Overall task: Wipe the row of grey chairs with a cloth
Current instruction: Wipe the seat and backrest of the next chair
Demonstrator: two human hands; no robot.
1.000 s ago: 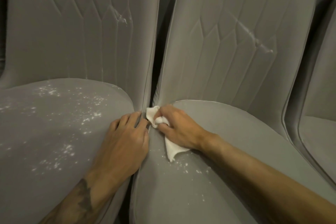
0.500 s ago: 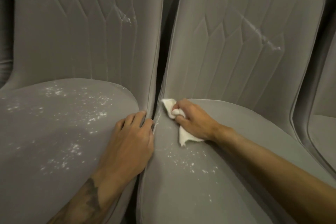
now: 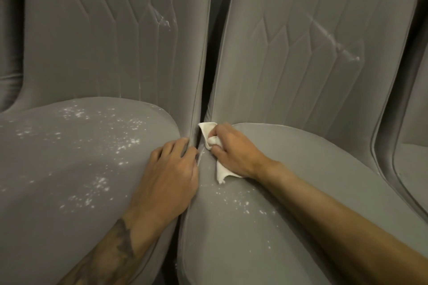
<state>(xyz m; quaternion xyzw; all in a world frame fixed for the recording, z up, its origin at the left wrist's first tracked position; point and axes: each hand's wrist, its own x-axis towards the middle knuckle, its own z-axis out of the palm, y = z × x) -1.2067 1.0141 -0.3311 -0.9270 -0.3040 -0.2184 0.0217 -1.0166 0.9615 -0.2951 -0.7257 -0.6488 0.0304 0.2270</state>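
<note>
Two grey padded chairs stand side by side. The left chair has white specks scattered over its seat. The right chair has a few specks near its front left. My right hand grips a small white cloth at the back left corner of the right seat, by the narrow gap between the chairs. My left hand rests on the right edge of the left seat, fingers curled over that edge into the gap.
A third grey chair shows at the far right edge. Both backrests carry white smears in their stitched grooves. A dark gap runs between the two middle chairs.
My right hand has slid the cloth back along the seat edge toward the backrest corner. My left hand has stayed on the left seat's edge.
</note>
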